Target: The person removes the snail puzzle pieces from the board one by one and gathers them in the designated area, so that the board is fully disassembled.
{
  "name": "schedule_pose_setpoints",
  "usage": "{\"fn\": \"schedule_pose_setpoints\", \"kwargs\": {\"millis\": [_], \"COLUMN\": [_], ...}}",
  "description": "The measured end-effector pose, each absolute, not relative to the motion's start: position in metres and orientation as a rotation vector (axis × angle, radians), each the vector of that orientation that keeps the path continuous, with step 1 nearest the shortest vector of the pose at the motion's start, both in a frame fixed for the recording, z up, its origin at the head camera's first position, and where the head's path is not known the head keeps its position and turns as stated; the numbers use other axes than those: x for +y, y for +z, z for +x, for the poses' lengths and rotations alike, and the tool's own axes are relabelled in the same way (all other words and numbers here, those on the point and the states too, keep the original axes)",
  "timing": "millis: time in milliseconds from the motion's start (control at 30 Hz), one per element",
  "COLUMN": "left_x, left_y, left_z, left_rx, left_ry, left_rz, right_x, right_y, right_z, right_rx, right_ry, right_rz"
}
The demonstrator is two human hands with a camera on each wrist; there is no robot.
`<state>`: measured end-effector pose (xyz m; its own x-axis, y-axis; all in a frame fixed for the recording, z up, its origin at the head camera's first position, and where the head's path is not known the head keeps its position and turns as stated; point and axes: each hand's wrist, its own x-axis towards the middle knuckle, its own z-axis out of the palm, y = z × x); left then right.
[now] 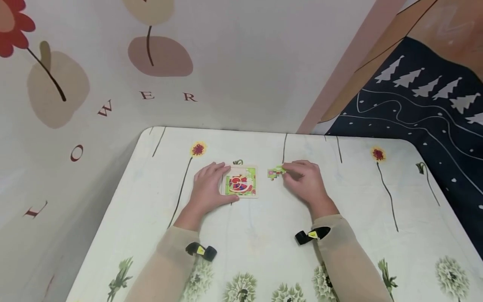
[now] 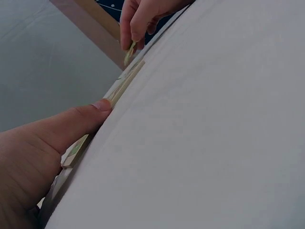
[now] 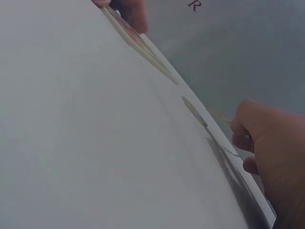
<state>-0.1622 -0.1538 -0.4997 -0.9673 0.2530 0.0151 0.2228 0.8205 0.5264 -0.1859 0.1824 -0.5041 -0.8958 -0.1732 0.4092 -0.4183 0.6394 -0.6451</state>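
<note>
The left hand (image 1: 209, 184) grips a square puzzle board (image 1: 241, 182) by its left side, thumb at the near edge and fingers at the far; the right hand (image 1: 305, 182) pinches a small puzzle piece (image 2: 128, 56) just right of the board. The white desk (image 1: 264, 235) is printed with flowers and meets a pale wall (image 1: 245, 63) bearing five dark red letters; to the right stands a dark navy panel (image 1: 407, 109) with white trees. Counted: one board, one pinched piece, one flat piece (image 3: 194, 111) on the desk beside it, two black wrist devices (image 1: 201, 251), two yellow-rimmed flower prints (image 1: 198, 149).
</note>
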Motion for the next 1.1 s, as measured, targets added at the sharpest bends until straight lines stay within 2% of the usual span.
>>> {"fn": "schedule_pose_setpoints", "kwargs": {"millis": [267,633,1100], "left_x": [-0.153,-0.153,-0.153], "left_y": [-0.498,-0.498,-0.498], "left_z": [-0.162,-0.163,-0.163], "left_rx": [2.948,2.95,2.955], "left_ry": [0.84,0.829,0.84], "left_rz": [0.386,0.386,0.396], "right_x": [0.201,0.2,0.2], "right_y": [-0.505,-0.505,-0.505], "right_z": [-0.182,-0.183,-0.183], "right_rx": [-2.64,-2.657,-2.724], "right_ry": [1.155,1.113,1.055], "right_rz": [0.449,0.516,0.462]}}
